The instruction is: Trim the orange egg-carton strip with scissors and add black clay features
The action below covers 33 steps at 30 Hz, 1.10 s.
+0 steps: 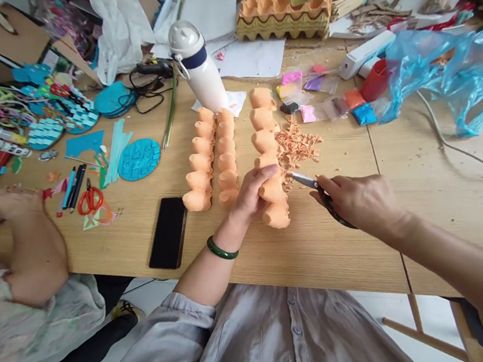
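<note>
Two orange egg-carton strips point(201, 159) off to L on table point(346, 254), prob. done. Holds 3rd strip point(265, 142) mid-table, grip of L hand point(254, 189) wrapped round it; clasps scissors point(305, 180) w/ R hand point(350, 199), blades by strip's R edge, nr heaped scraps point(298, 144). Prob. part-trimmed; judging by ragged near end, some cutting left.

Orange carton strip point(265, 141), dark green bangle point(221, 252)
</note>
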Each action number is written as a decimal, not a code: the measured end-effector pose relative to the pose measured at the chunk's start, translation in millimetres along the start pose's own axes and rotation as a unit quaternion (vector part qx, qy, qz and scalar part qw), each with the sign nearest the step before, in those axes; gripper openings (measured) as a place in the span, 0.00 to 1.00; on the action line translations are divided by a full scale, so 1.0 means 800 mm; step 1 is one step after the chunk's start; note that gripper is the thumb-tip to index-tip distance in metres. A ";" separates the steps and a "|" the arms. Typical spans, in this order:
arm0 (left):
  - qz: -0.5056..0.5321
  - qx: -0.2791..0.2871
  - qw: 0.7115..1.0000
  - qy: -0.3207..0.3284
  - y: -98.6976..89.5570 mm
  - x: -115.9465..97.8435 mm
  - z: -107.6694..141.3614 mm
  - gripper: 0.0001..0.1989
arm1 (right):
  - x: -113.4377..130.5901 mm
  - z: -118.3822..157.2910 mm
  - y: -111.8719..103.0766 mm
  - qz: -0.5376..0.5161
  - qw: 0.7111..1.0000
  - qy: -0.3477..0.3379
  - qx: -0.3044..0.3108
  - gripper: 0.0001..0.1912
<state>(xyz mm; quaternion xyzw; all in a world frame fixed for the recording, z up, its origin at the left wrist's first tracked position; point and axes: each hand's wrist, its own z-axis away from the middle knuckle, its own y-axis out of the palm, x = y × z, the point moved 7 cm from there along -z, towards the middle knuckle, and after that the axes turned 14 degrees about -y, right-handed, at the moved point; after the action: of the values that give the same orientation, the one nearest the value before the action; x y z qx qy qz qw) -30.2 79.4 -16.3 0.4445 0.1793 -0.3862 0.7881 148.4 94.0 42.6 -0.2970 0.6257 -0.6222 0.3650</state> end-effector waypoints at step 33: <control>0.026 0.003 0.998 0.061 0.012 0.025 0.008 0.27 | 0.043 -0.038 0.022 -0.190 0.951 -0.012 -0.243 0.18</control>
<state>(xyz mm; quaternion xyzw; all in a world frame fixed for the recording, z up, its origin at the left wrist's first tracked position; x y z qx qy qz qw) -11.0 68.1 -20.1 0.4740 0.2141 -0.3382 0.7843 105.7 83.8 20.8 -0.4980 0.6853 -0.5054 0.1644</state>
